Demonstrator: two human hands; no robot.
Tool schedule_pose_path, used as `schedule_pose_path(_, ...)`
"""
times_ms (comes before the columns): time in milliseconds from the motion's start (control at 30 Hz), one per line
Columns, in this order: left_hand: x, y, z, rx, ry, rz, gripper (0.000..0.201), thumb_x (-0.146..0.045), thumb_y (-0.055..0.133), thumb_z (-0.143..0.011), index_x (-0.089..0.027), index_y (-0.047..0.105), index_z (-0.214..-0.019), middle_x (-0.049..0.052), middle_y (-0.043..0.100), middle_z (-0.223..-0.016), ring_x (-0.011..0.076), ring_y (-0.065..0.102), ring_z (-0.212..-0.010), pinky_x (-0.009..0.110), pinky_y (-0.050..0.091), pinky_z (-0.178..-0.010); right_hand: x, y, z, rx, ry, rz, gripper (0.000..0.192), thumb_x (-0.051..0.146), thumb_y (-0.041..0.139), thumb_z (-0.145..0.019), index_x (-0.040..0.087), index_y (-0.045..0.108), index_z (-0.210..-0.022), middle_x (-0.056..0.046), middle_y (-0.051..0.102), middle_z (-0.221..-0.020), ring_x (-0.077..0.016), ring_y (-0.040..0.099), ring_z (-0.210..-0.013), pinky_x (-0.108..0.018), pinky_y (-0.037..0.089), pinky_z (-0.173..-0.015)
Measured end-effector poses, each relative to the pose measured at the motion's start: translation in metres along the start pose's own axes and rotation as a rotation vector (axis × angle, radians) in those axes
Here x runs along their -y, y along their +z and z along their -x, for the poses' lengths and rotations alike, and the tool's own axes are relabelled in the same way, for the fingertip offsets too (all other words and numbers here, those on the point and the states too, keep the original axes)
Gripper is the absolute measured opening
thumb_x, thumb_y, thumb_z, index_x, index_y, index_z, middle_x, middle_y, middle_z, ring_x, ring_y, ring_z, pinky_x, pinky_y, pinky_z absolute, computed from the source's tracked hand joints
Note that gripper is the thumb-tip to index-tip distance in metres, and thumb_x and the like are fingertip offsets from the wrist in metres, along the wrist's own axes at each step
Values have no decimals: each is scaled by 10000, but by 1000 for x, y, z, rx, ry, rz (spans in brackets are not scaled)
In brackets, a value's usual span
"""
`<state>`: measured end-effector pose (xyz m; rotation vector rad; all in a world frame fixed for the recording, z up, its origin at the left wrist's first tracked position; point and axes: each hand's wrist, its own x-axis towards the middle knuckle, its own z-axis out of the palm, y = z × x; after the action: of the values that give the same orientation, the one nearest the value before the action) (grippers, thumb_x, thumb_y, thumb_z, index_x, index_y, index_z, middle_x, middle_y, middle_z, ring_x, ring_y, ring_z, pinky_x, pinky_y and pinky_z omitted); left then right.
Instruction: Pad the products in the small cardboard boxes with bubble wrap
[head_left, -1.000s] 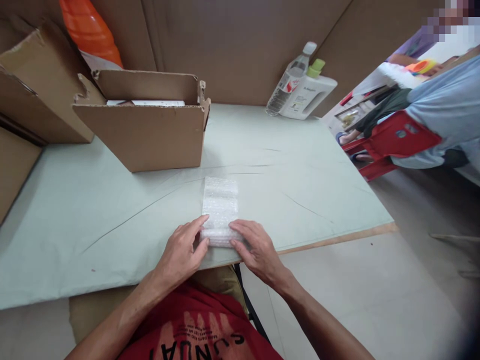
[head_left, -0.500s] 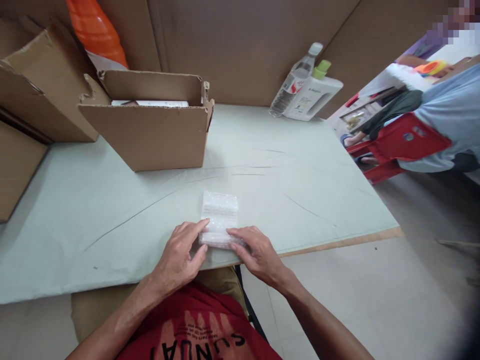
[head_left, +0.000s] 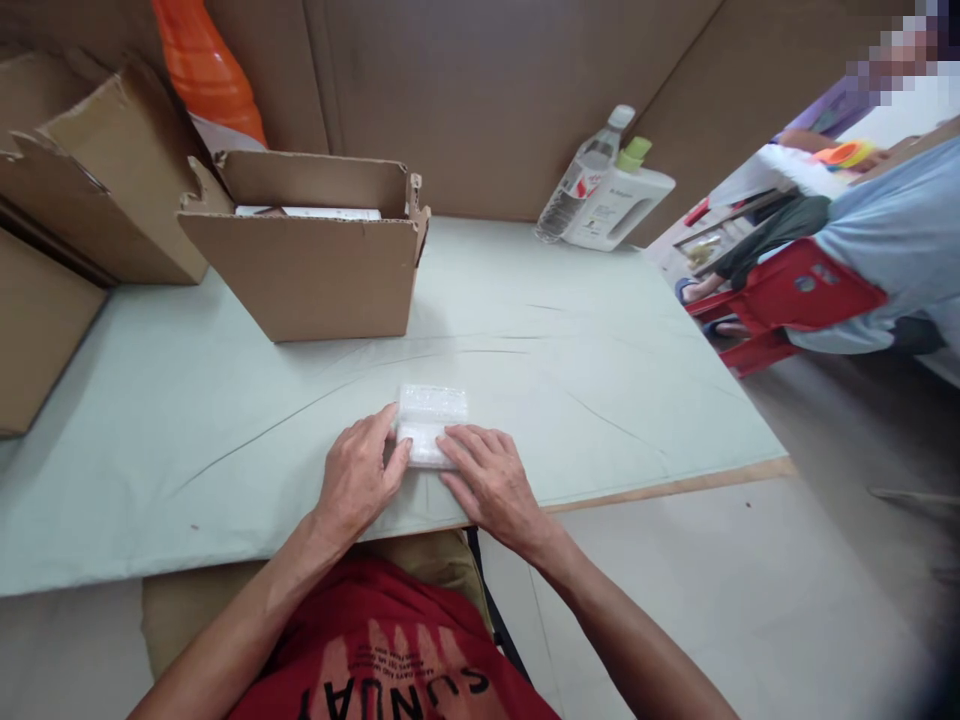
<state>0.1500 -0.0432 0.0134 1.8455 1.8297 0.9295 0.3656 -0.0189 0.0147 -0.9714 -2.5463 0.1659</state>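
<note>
Both hands on a bubble wrap bundle (head_left: 430,420) near the front edge of the bench (head_left: 600,380), about mid-width. Left hand (head_left: 358,478): fingers curled onto the bundle's left end, thumb along its near side, a loose pinch that keeps the roll from springing open. Right hand (head_left: 487,478): fingers flat and pressed together over the right near part, palm down, pinning it to the bench. Can't tell what's inside the wrap. The far half of the bundle is uncovered and lies flat. An open box (head_left: 315,270) stands toward the back left, flaps up, something white showing inside, well apart from the hands. Bottle (head_left: 581,180) and white jug (head_left: 619,200) sit touching at the back edge against the cardboard wall, out of the working area. Another person (head_left: 892,240) sits off the right side on a red stool (head_left: 795,300).
</note>
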Motion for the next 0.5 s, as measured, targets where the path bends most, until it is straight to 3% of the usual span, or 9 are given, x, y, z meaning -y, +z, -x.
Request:
schedule_pose_path(133, 1, -6, 15, -26, -241, 350, 536, -374, 595, -895, -166, 492, -1378, 109, 662, -1128, 176, 640, -858, 305, 547, -702, -8, 7, -9, -105, 63, -86, 315, 177, 557, -964, 202, 628, -1269, -124, 736, -1163, -277, 676, -1035, -438, 514, -853)
schedule_pose_path(267, -4, -3, 26, 10, -388, 799, 717, -361, 593, -885, -156, 287, -1501, 173, 588, -1337, 222, 648, -1159, 384, 541, -976, 3, 7, -11, -154, 218, -330, 318, 266, 575, -976, 245, 645, -1285, -89, 754, -1151, -244, 703, -1002, -396, 558, -876)
schedule_pose_path(400, -12, 0, 27, 24, -439, 1006, 830, -333, 622, -844, -134, 220, -1542, 138, 655, -1249, 228, 659, -1125, 378, 539, -973, 23, 6, -12, -60, 331, -607, 277, 310, 576, -979, 232, 669, -1228, -67, 756, -1136, -214, 708, -983, -335, 575, -855)
schedule_pose_path(500, -17, -7, 26, 36, -434, 995, 814, -319, 613, -847, -136, 243, -1548, 89, 709, -1084, 207, 683, -948, 354, 569, -859, 28, 4, -13, -83, 302, -614, 252, 327, 591, -969, 222, 677, -1182, -91, 723, -1153, -236, 677, -1070, -385, 550, -940)
